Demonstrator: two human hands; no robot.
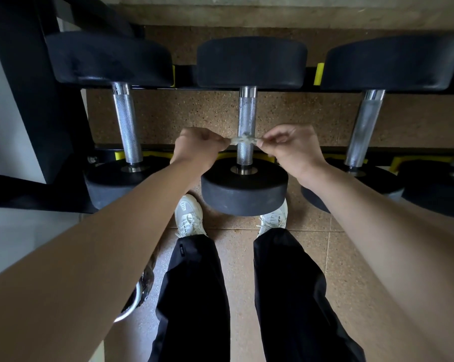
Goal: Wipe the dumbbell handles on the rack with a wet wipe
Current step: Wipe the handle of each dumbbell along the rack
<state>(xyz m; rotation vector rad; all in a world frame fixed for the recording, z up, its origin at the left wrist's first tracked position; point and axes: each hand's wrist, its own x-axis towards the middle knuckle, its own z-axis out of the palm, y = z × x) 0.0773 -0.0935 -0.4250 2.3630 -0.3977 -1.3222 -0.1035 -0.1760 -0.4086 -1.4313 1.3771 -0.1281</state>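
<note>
While both arms are reaching forward, I am pinching 1 end of the wet wipe (pixel 243 140) in my left hand (pixel 198 147) and the other end in my right hand (pixel 290 147). It is stretching taut across the middle dumbbell handle (pixel 246 118), touching its knurled steel, between 2 neighbouring dumbbells on the rack (pixel 24 100).

- Middle dumbbell handle (pixel 246 121): bright metal, rough knurled grip, smooth polished collar at the far end.
- Dumbbell heads (pixel 244 188): matt black, rubber-like, faintly dusty.
- Wet wipe (pixel 243 140): thin pale cloth, twisted and crumpled.
- Floor (pixel 312 113): speckled brown tile, dull sheen.
- Trousers (pixel 194 296): black woven cloth, matt.
</note>
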